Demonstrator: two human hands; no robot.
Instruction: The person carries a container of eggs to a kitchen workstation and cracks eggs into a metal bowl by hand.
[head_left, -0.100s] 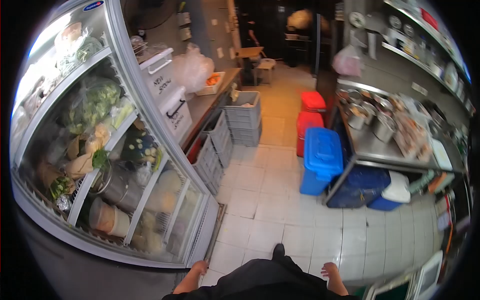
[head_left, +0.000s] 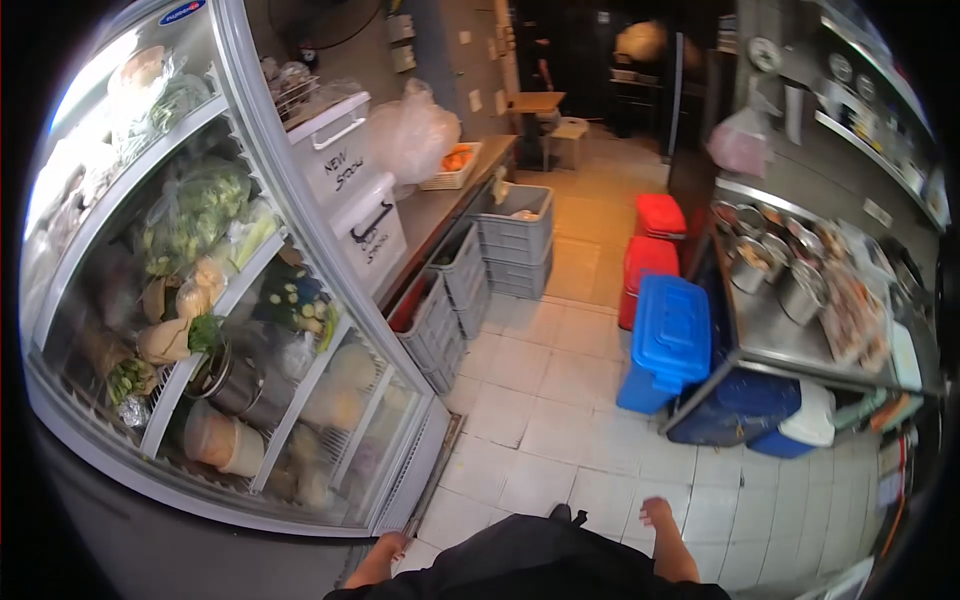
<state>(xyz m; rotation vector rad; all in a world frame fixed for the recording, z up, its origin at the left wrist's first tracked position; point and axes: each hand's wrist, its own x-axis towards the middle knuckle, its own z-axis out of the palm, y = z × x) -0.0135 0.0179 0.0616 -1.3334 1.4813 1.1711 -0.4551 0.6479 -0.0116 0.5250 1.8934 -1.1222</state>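
Observation:
My left hand (head_left: 390, 547) hangs low at the bottom of the view, near the lower corner of the glass-door fridge (head_left: 405, 480). Its fingers are loosely bent, with nothing visible in them. Over the white floor tiles, my right hand (head_left: 656, 512) is held out to the right of my dark clothing (head_left: 540, 560), fingers loose and holding nothing. Neither hand visibly touches anything. Behind the fridge glass are bagged green vegetables (head_left: 200, 205), a paper-wrapped bundle (head_left: 166, 341), a metal pot (head_left: 245, 385) and plastic tubs (head_left: 212, 434).
Grey crates (head_left: 430, 325) and white lidded boxes (head_left: 375, 225) line the left. A blue bin (head_left: 668, 335) and red bins (head_left: 650, 265) stand ahead, beside a steel table (head_left: 750, 320) with metal pots (head_left: 800, 290). Far back, part of a person (head_left: 543, 65) shows.
The view has turned slightly, so the bins and table sit farther right and lower. My right hand appears higher in the view, and my left hand slightly lower.

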